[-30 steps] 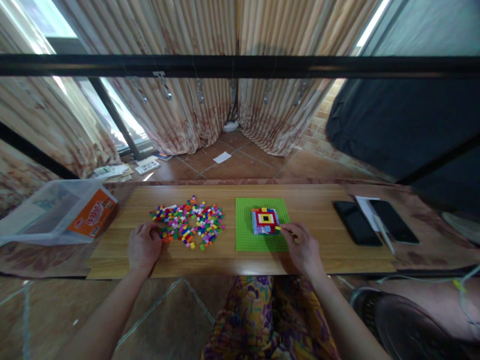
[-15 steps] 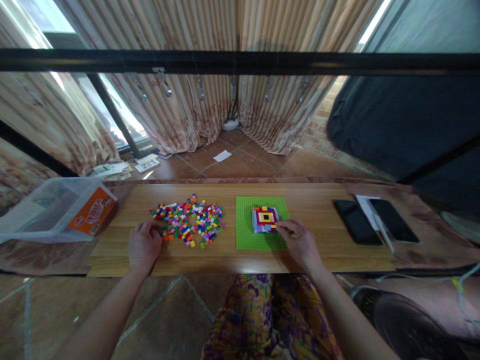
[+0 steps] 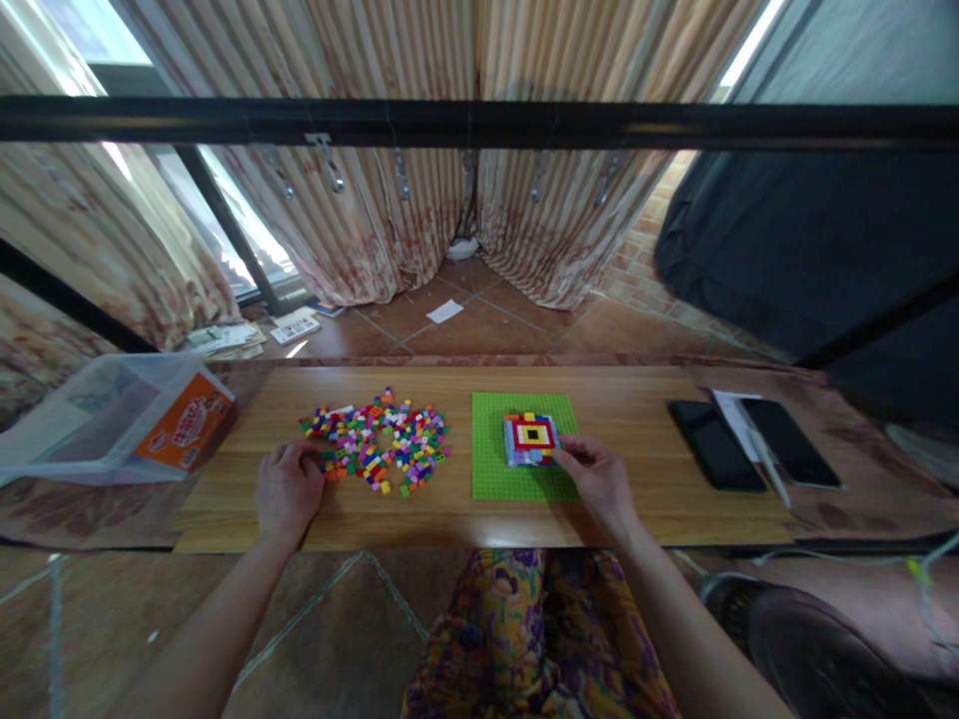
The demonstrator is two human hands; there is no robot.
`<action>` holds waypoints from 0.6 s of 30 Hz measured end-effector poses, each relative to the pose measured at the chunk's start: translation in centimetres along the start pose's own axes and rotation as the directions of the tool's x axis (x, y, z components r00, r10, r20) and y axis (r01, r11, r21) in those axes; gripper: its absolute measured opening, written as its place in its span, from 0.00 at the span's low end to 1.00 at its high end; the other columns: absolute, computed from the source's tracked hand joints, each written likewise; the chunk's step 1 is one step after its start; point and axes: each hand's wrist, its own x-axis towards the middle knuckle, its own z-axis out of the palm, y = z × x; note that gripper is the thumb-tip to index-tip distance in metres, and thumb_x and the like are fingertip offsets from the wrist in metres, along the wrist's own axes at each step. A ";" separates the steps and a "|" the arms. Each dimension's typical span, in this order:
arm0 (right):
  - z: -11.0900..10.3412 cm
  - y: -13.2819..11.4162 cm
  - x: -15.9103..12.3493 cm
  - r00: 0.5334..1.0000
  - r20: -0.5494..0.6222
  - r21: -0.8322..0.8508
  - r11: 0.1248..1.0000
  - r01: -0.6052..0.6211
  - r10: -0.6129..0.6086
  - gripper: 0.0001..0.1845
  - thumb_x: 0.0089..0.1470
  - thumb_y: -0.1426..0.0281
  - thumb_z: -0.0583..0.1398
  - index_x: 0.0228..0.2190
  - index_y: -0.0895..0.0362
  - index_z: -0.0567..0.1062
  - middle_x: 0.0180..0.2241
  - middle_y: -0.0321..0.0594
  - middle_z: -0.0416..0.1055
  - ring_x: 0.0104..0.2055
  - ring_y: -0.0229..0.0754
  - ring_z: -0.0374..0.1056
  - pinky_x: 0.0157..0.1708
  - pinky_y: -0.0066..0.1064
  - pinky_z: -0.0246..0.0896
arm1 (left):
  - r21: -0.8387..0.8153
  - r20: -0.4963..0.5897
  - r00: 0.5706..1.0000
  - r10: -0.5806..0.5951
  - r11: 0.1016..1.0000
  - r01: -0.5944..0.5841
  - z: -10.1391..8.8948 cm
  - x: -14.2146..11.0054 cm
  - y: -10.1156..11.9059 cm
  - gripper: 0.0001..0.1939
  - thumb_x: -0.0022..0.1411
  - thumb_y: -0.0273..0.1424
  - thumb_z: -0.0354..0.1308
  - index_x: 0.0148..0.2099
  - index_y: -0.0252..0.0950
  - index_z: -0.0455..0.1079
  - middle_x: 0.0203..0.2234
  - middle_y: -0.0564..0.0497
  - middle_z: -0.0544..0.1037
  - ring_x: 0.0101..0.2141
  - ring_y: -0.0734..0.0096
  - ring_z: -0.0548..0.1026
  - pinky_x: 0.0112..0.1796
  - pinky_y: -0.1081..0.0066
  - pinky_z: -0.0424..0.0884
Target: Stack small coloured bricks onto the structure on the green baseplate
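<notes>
Inched toward nine o'clock over one second: bare right hand [image 3: 600, 481], grip hidden from me, at the four-o'clock corner of a square, red-bordered plastic build [image 3: 532, 437] on a green studded baseplate [image 3: 489, 481]. Nine o'clock: bare left hand [image 3: 291, 487], fingers curled, grip unclear, beside multicoloured plastic bricks [image 3: 411, 433].

We see pleated beige-and-rust fabric curtains [image 3: 352, 225] above reddish-brown floor tiles [image 3: 486, 325], a tan brick wall [image 3: 627, 270] at right and, at left, a bright, grey-framed glass pane [image 3: 112, 35], probably a window.
</notes>
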 end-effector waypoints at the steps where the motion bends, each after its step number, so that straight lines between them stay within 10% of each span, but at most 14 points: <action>1: 0.0 0.1 0.0 1.000 -0.008 0.002 1.000 -0.001 0.001 0.31 0.37 0.46 0.67 0.34 0.59 0.79 0.29 0.43 0.77 0.30 0.42 0.69 0.33 0.35 0.65 | 0.002 0.003 1.000 -0.001 1.000 0.001 0.0 0.0 0.0 0.13 0.60 0.27 0.45 0.36 0.36 0.72 0.36 0.42 0.77 0.41 0.55 0.73 0.44 0.60 0.70; 18: 0.8 0.7 0.0 0.998 -0.030 -0.053 0.997 -0.054 0.052 0.31 0.41 0.50 0.67 0.39 0.62 0.79 0.30 0.46 0.78 0.31 0.44 0.71 0.31 0.34 0.65 | 0.012 0.005 1.000 -0.018 1.000 0.018 0.2 0.0 -0.1 0.12 0.58 0.27 0.46 0.35 0.37 0.72 0.36 0.43 0.77 0.41 0.56 0.73 0.44 0.62 0.69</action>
